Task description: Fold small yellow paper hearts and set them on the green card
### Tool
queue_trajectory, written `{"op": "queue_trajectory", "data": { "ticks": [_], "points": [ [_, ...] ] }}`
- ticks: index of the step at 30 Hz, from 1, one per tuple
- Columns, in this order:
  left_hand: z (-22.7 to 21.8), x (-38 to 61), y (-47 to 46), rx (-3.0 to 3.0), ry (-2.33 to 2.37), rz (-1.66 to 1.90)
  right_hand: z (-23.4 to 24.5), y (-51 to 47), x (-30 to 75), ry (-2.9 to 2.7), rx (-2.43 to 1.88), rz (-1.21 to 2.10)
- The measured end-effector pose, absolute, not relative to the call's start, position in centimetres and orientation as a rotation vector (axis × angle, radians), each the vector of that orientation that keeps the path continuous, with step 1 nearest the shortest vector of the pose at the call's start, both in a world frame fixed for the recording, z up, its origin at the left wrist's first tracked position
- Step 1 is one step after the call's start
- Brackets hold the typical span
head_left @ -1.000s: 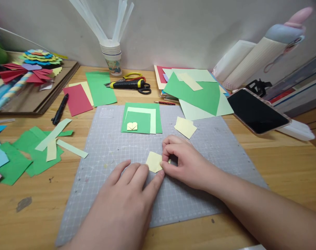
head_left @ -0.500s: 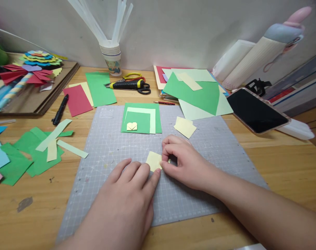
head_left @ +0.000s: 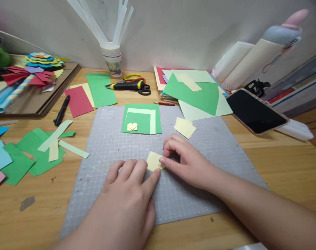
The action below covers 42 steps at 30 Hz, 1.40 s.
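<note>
Head view: folding a yellow square on the mat.
One folded piece sits finished on the green card beyond my fingers; this square looks barely creased. My left hand lies flat, fingertips pressing its near corner; my right hand, fingers curled narrow, pinches its right edge.

No readable text is showing anywhere. A faint mark is sitting in the far left corner of the grey cutting mat, too small to make out; the mat's grid is carrying no legible numbers. The paper cup is showing a coloured print, but no letters can be read on it.
</note>
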<state>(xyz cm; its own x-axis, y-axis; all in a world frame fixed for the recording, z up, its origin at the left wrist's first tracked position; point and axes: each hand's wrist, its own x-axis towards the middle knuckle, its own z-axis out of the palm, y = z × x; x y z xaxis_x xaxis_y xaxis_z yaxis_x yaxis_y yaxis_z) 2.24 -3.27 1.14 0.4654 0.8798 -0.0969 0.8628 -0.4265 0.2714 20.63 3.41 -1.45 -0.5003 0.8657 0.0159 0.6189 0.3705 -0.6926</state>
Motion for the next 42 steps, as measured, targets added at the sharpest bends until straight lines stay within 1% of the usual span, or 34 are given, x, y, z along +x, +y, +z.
{"op": "queue_trajectory", "data": {
  "ticks": [7,14,18,23,31,37,42],
  "points": [
    [0.9,2.3,-3.4,2.468,1.472,0.087,-1.8,3.5,20.1,-2.299,-1.347,0.784],
    [0.7,2.2,-3.6,2.518,1.451,0.1,-1.3,2.6,20.3,-2.279,-1.393,0.808],
    [0.7,2.2,-3.5,2.508,1.447,0.079,-1.0,1.5,20.1,-2.43,-1.415,0.713],
    [0.5,2.2,-3.6,2.527,1.449,0.084,-1.4,1.6,20.1,-2.476,-1.445,0.621],
    [0.7,2.1,-3.6,2.549,1.442,0.114,-1.3,2.2,20.5,-2.352,-1.445,0.73],
    [0.6,2.5,-3.3,2.52,1.459,0.176,-1.6,2.3,20.0,-2.384,-1.48,0.635],
    [0.4,2.8,-2.9,2.475,1.445,0.179,-1.5,2.7,20.2,-2.378,-1.454,0.639]
  ]
}}
